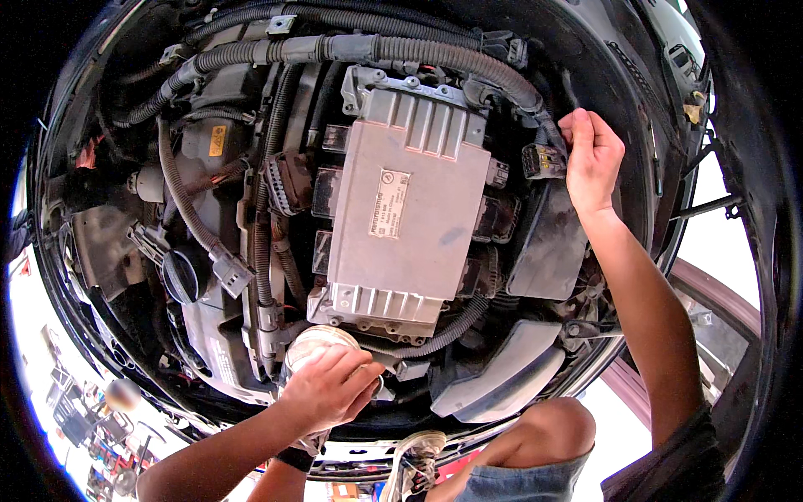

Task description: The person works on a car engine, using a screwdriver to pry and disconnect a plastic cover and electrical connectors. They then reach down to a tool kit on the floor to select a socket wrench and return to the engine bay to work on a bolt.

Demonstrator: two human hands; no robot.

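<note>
1. The black connector, with yellow parts visible in its face, is at the upper right of the engine bay, at the end of a thick corrugated harness.
2. The right hand is directly beside this connector, on its right side. Its fingers are curled and close to one another, with the tips near the harness end; I cannot tell if they pinch something.
3. To the left of the connector, and apart from it, lies a silver metal unit. It has ribs at both ends and a pale label on its face.
4. The left hand is below the lower end of the metal unit. Its fingers are bent and mostly pressed together, over what appears to be a pale shoe. Whether they also grip something, I cannot tell.
5. Left of the unit, a wide plug shows its open face, and a grey plug hangs at the end of a corrugated cable.
6. Below the right hand there is a flat dark cover; lower still, a pale lamp-like part.
7. At the bottom edge, a bent knee, blue shorts and a laced shoe are visible.
</note>
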